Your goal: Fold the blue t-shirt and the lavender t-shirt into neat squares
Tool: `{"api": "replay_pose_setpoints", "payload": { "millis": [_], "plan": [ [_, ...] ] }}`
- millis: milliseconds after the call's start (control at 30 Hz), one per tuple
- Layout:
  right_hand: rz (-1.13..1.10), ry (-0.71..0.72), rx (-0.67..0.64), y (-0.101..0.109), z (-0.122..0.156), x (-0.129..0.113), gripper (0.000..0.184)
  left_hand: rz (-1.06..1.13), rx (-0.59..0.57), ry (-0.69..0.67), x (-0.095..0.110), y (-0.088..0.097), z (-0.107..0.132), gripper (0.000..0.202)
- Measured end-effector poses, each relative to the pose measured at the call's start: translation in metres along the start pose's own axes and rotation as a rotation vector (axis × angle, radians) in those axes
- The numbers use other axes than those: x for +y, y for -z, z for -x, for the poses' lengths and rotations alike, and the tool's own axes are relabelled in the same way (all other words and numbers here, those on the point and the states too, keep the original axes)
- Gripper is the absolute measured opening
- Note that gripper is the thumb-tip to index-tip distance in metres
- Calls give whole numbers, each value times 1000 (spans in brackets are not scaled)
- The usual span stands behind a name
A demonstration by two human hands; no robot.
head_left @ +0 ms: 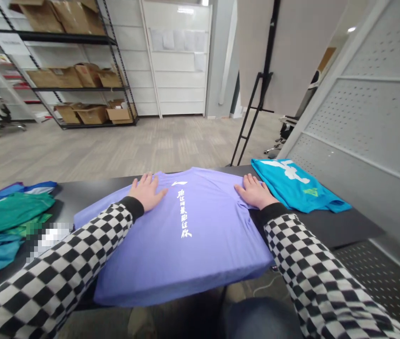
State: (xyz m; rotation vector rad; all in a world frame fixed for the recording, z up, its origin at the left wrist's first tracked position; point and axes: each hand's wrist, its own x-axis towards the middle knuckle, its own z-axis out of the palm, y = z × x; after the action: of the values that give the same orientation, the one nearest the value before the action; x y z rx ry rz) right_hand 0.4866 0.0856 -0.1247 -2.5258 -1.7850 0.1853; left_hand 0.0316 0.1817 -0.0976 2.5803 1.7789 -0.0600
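Observation:
A purple T-shirt with white lettering down its middle lies spread over the black table, its hem hanging over the near edge. Flat on the shirt's left shoulder area rests my left hand, fingers stretched out. My right hand lies on the right sleeve, palm down with its fingers extended. Neither hand grips the fabric. Beyond my right hand sits a folded bright blue shirt with a white print.
Several green and blue garments are heaped at the table's left. The black table ends near a perforated grey partition on the right. A black stand rises behind it. Shelves with cardboard boxes stand across the floor.

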Motion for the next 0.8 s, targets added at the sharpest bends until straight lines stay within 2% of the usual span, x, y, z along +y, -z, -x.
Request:
{"api": "replay_pose_setpoints", "payload": {
  "millis": [67, 133, 200, 267, 367, 467, 533, 600, 700, 800],
  "plan": [
    [3, 17, 13, -4, -2, 4, 97, -4, -27, 82, -34, -13, 16, 99],
    [12, 17, 24, -6, -2, 7, 96, 10, -29, 105, -51, -20, 28, 101],
    [44, 17, 88, -2, 2, 4, 94, 34, -14, 106, -53, -21, 34, 104],
    [79, 69, 215, 10, 9, -12, 91, 62, -19, 117, -49, -18, 35, 106],
    [71, 287, 346, 34, 25, -70, 86, 91, -21, 118, -44, -15, 32, 108],
    [28, 546, 270, 48, 36, -157, 82, 98, 1, 117, -45, -17, 31, 109],
    [18, 652, 185, 42, 38, -213, 79, 98, 6, 120, -46, -19, 31, 109],
    [10, 662, 79, 26, 34, -252, 78, 95, 2, 123, -47, -20, 31, 110],
    [-16, 597, -31, 0, 25, -273, 84, 88, -6, 126, -48, -22, 30, 110],
    [-49, 602, -52, -12, 16, -264, 91, 85, 1, 121, -48, -22, 29, 111]
  ]
}}
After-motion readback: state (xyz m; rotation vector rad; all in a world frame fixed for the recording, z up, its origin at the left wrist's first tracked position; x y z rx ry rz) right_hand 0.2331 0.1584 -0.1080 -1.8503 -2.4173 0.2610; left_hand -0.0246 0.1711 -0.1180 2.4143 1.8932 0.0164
